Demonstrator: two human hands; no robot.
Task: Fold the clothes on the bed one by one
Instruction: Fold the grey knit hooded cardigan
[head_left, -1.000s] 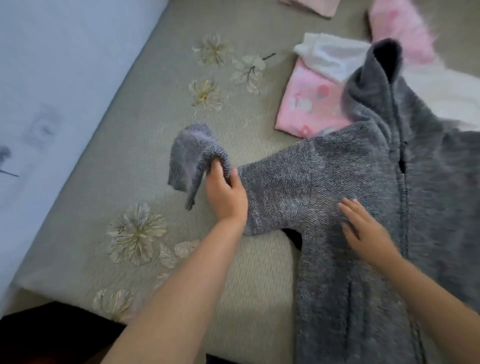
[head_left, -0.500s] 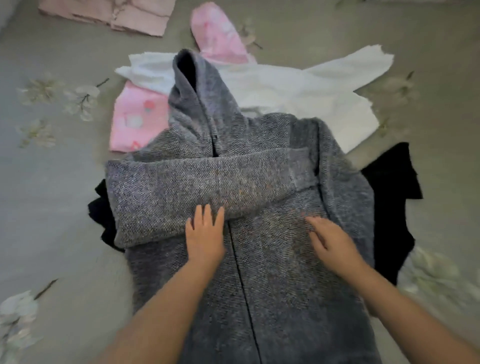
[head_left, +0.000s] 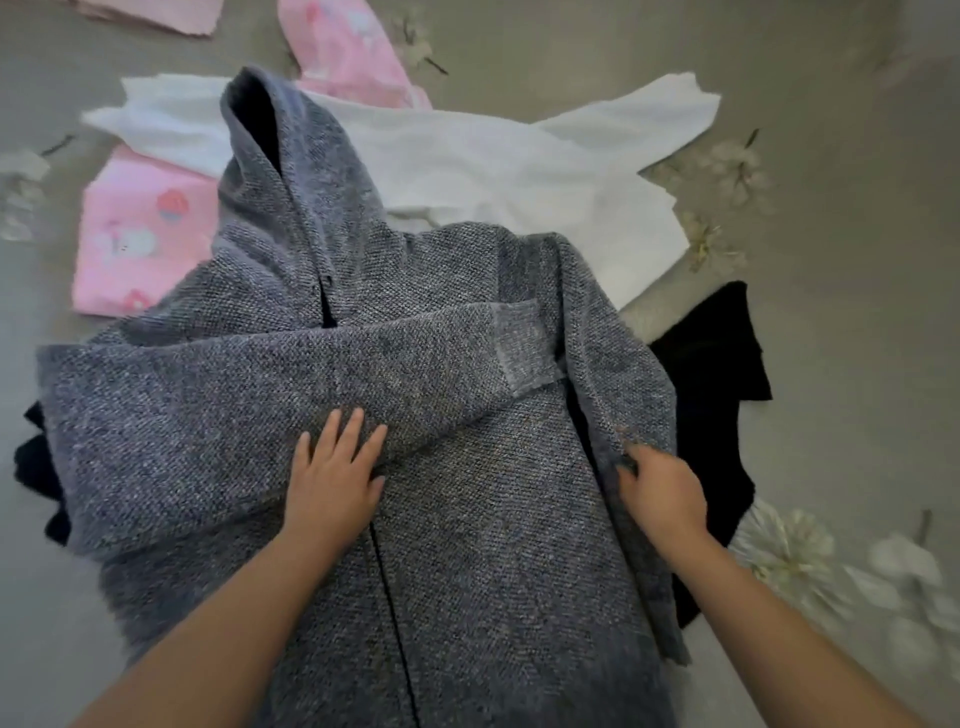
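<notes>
**One sleeve across the chest, the other side being gathered**

The grey hooded jacket (head_left: 467, 519) lies front-up on the bed (head_left: 857, 338), zip running down its middle, on top of the other clothes waiting their turn. Its one sleeve (head_left: 291, 384) is laid straight across the chest, cuff reaching the far side, which narrows the garment for folding. The left hand (head_left: 332, 483) rests flat on the lower edge of that sleeve, fingers straight and spread, gripping nothing; the likely purpose is to pin the sleeve so it does not slide while the other side is worked. The right hand (head_left: 662, 491) is at the jacket's right edge, its fingers curled into the fabric there, apparently pinching the edge to bring that side inward.

Under and behind the jacket lie a white top (head_left: 519, 161), a pink printed garment (head_left: 135, 234) and a black garment (head_left: 711, 374), each only partly showing. Another pink piece (head_left: 150, 13) sits at the far edge, cut off by the frame.

The jacket's second sleeve cannot be made out; it may be tucked beneath the right edge. The right fingertips are buried in the knit, so how much cloth they hold is unclear. The jacket's hem runs out of view below, and the black garment also peeks out at the left, its shape unreadable.
</notes>
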